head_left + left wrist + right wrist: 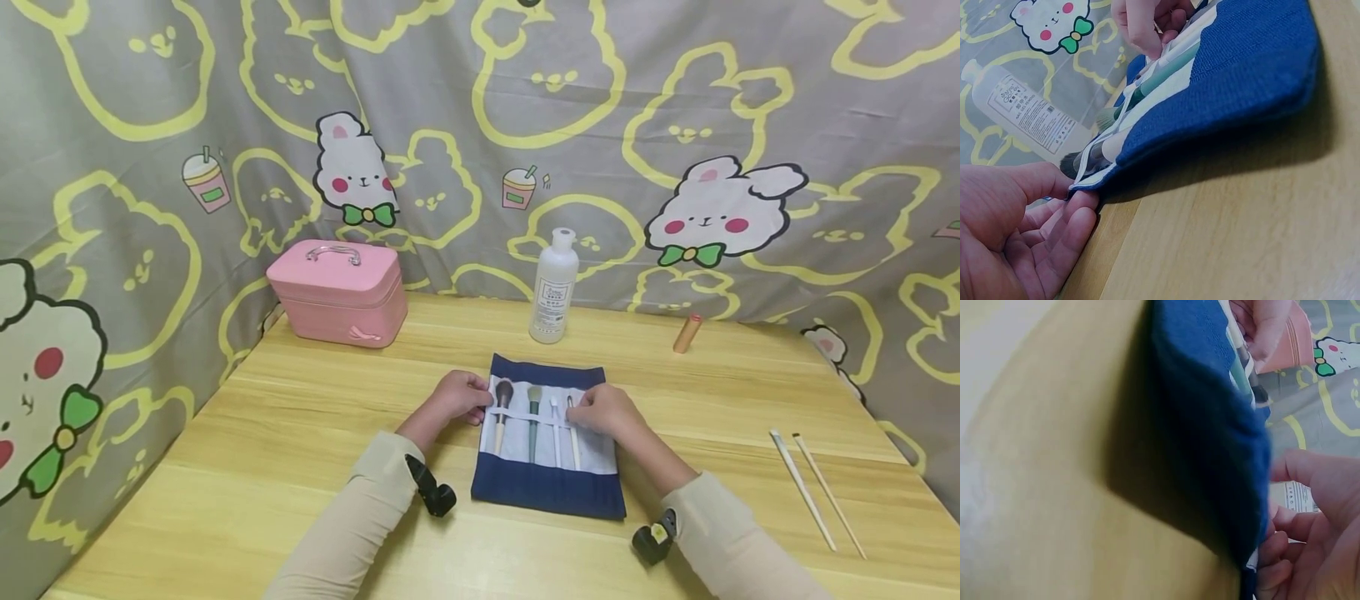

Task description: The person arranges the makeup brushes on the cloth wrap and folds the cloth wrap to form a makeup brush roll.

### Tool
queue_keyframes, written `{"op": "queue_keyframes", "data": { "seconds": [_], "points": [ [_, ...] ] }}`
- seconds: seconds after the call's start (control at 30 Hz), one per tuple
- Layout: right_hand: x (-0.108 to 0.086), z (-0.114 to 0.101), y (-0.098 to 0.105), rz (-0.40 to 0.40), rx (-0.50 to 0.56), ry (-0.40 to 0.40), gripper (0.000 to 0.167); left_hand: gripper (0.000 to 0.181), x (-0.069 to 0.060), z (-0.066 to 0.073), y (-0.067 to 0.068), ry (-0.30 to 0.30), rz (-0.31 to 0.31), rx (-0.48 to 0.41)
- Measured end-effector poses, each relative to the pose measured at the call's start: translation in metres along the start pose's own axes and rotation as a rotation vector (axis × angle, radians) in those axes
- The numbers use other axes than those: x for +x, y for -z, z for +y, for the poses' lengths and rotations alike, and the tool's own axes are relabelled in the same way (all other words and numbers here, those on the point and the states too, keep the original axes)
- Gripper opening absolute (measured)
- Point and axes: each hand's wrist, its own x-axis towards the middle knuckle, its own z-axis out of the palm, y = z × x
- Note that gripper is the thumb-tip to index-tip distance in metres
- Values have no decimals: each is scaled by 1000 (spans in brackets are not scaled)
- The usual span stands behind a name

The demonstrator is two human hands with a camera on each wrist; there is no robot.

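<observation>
A navy brush roll [547,496] with a pale lining lies unfolded on the table. Under its white elastic strap stand a dark fluffy makeup brush [504,393], a green-handled brush [534,408], a slim white brush [556,429] and a thin pale-handled brush [576,450]. My left hand [459,398] pinches the roll's left edge, thumb above and forefinger beneath, as the left wrist view [1022,231] shows. Near the strap, my right hand [609,410] pinches the thin pale-handled brush close to its tip. In the right wrist view, the roll's edge hides those fingertips.
A pink case [337,300] with a handle stands at the back left. Behind the roll is a white bottle [553,287]; a small orange tube [687,333] stands right of it. Two slender brushes, one white [802,487] and one pale wooden [828,496], lie at the right.
</observation>
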Motion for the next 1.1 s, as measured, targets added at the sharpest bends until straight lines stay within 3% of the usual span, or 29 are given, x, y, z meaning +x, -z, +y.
{"op": "queue_keyframes", "data": {
  "seconds": [0.4, 0.63, 0.9, 1.1],
  "points": [
    [1, 2, -1, 4, -24, 14, 30, 25, -1, 1, 0, -1, -3, -14],
    [-1, 9, 0, 25, 61, 74, 24, 26, 0, -2, 0, -15, -13, -16],
    [-13, 40, 22, 70, 302, 277, 29, 26, -1, 0, 0, -13, -12, -7],
    [-31, 73, 52, 141, 329, 293, 40, 25, 0, 0, 1, -8, -11, -17]
  ]
}}
